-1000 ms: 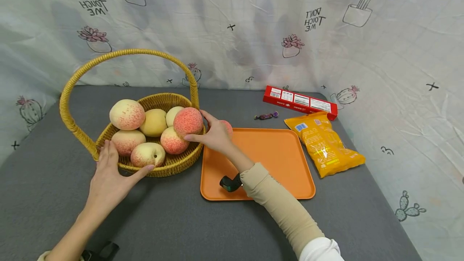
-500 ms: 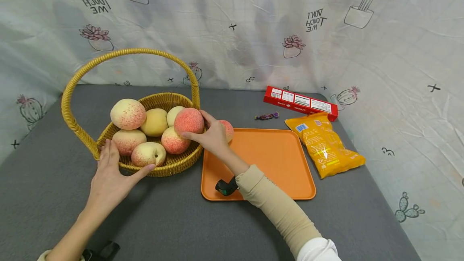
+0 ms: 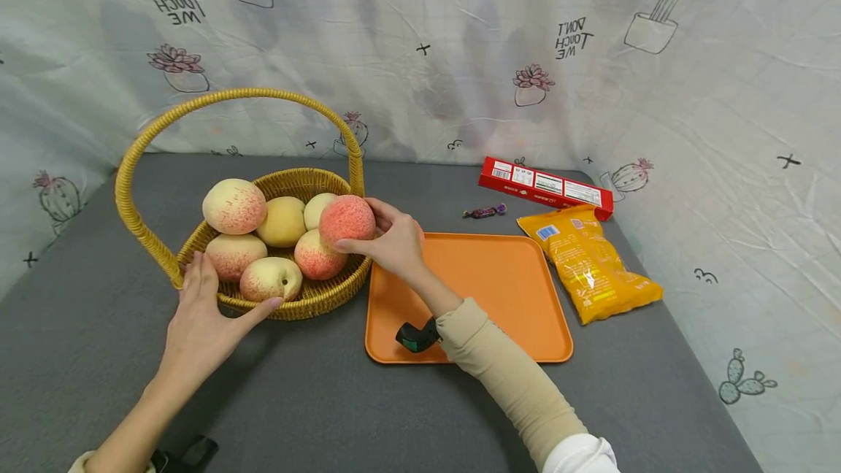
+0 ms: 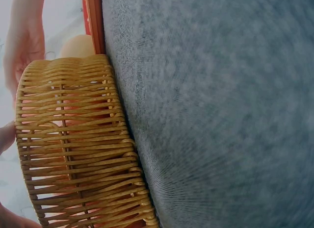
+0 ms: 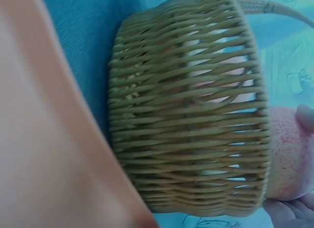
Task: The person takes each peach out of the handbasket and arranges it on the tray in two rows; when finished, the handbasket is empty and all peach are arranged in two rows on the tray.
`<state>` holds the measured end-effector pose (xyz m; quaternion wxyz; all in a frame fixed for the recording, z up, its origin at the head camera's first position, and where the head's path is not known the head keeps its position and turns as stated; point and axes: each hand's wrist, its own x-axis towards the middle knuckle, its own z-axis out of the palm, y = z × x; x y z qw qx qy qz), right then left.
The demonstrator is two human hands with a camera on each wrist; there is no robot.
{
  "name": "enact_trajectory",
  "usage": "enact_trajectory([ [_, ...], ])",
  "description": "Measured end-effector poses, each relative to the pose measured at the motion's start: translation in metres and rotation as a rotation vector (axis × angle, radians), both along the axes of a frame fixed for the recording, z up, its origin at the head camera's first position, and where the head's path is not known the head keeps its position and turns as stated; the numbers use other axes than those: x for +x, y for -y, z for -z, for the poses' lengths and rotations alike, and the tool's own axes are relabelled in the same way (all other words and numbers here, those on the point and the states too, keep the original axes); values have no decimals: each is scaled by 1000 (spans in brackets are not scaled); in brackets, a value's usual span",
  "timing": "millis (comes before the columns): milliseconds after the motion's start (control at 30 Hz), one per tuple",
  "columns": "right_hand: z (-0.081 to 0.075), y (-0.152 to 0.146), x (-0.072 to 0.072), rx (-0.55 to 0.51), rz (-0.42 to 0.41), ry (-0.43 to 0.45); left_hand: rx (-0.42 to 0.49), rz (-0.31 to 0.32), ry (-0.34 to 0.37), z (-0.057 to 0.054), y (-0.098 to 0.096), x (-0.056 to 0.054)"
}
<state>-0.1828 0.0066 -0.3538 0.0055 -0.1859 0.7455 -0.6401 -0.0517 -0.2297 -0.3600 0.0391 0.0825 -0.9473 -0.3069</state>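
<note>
Right hand [image 3: 397,239]: grasping a red peach, thumb on its near side and fingers round its far right side.
Red peach [image 3: 347,221]: in the right hand's grip, at the right end of the basket and just over a red-and-yellow peach [image 3: 320,255].
Left hand [image 3: 200,316]: grasping nothing; its fingers lie straight over the basket's left front rim, and the thumb stretches along the near rim.
Basket [image 3: 322,305]: between the two hands, woven and upright, its tall handle [image 3: 242,93] arching beyond them.
Peaches by the left hand: a speckled pink one [image 3: 235,257] just past the fingertips, a pale one with a dark hole [image 3: 271,279] just beyond the thumb, and a large pale speckled one [image 3: 234,206] higher up and farther off.
Peaches left of the right hand: a yellow one [image 3: 281,223] and a small pale one [image 3: 317,209], both inside the basket.
Half-hidden peach [image 3: 420,232]: just behind the right hand; cannot tell what it rests on.
Orange tray [image 3: 493,298]: right of the right hand, partly under that forearm.
Wrapped candy [image 3: 485,212]: beyond the right hand, to its right.
Red box [image 3: 545,187]: farther past the candy.
Orange bag [image 3: 588,261]: well right of the right hand, beside the tray.
</note>
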Motion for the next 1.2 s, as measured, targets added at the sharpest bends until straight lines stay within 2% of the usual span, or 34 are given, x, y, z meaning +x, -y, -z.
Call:
enact_trajectory([
  [233,-10,-7,7,-33,-1,21,-5,-3,4,0,-1,-1],
  [567,-8,-28,12,-133,-42,-24,-2,-3,2,0,-1,-2],
  [1000,-11,-62,13,-133,42,-4,2,-2,-19,-1,0,-1],
  [1200,-10,-76,11,-131,65,2,-2,4,-7,0,0,-2],
])
